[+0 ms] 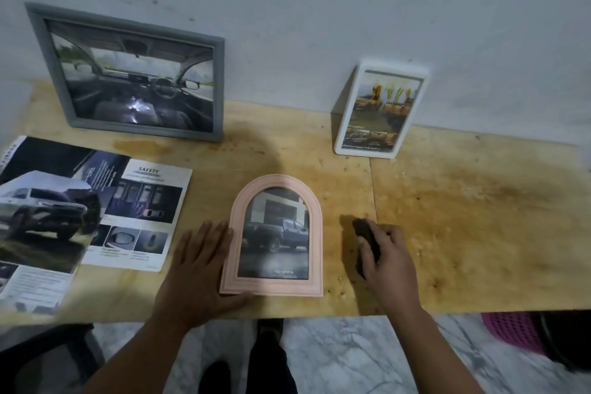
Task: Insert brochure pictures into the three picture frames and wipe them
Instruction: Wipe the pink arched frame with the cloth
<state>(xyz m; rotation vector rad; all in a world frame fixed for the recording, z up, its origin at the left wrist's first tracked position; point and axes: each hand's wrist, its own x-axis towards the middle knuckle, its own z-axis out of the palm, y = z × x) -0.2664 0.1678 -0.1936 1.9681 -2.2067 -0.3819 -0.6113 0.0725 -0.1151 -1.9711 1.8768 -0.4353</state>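
A pink arched frame (316, 211) lies flat near the table's front edge, holding a picture of a dark pickup truck. My left hand (198, 269) lies flat on the table with straight fingers against the frame's left side, thumb along its bottom edge. My right hand (387, 259) grips a dark cloth (364, 233) on the table, right of the frame. A grey frame (128, 73) with a car-interior picture leans on the wall at the back left. A white frame (380, 112) with a brochure picture leans on the wall at the back right.
Open brochure pages (64, 211) are spread on the left of the wooden table (479, 217). A pink basket (511, 333) sits on the marble floor under the table's right side. My feet show below the table's front edge.
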